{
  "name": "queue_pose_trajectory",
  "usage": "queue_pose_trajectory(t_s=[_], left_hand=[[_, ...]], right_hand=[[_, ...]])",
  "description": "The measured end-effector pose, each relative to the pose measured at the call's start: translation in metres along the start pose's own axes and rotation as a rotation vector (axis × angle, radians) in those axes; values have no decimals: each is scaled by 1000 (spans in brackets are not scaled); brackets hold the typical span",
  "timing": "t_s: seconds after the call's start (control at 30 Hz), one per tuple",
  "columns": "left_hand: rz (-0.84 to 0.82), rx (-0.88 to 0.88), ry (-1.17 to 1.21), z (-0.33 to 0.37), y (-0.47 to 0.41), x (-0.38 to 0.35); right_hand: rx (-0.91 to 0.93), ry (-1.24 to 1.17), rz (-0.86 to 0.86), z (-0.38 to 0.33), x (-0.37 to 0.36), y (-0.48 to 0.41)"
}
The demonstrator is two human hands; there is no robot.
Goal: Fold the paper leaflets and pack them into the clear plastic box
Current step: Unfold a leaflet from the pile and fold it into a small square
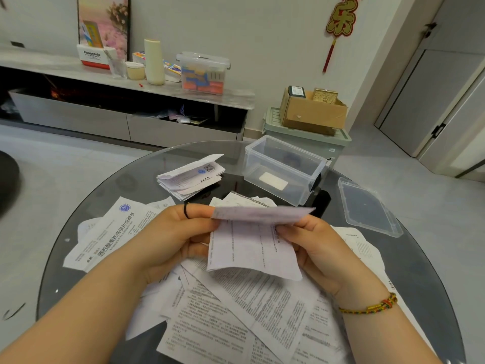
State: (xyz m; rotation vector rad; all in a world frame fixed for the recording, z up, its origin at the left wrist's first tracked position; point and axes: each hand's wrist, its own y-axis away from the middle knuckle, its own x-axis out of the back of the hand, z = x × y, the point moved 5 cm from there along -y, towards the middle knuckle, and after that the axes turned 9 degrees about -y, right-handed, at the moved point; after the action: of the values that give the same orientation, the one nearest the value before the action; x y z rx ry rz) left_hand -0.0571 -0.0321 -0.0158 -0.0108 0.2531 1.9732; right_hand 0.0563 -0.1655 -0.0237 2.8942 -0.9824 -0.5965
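Left hand (173,232) and right hand (320,245) pinch the leaflet (252,245), crease running left-right; box (295,147) lies beyond it, nearer the right hand.

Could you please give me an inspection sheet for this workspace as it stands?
Surface: round glass table, mostly covered in paper.
Job's things: one leaflet half folded in hand; folded stack beside the open clear box; lid lying apart; loose leaflets spread near.
Clutter: nothing seen.
Hands: left hand and right hand both pinch the leaflet.
Cables: nothing seen.
Surroundings: low cabinet with containers, cardboard box on a green bin, door.
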Motion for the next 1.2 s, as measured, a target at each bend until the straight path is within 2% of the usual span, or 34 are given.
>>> queue_pose_trajectory(t_s=[0.3, 0.43, 0.6, 0.73, 0.97, 1.1, 1.2], left_hand=[[76, 3, -78, 1, -1, 3], [185, -69, -272, 1, -1, 5], [283, -99, -281, 0, -4, 9], [327, -133, -312, 1, -6, 13], [307, -159, -360, 3, -5, 10], [412, -237, -628, 13, -4, 23], [514, -231, -900, 17, -6, 42]], right_hand=[[20, 7, 88, -5, 1, 1], [25, 25, 122, -4, 3, 0], [-20, -35, 100, -4, 1, -1], [-27, 96, 57, -2, -6, 2], [32, 229, 145, -4, -4, 2], [98, 304, 214, -10, -2, 4], [139, 339, 289, -17, 0, 3]])
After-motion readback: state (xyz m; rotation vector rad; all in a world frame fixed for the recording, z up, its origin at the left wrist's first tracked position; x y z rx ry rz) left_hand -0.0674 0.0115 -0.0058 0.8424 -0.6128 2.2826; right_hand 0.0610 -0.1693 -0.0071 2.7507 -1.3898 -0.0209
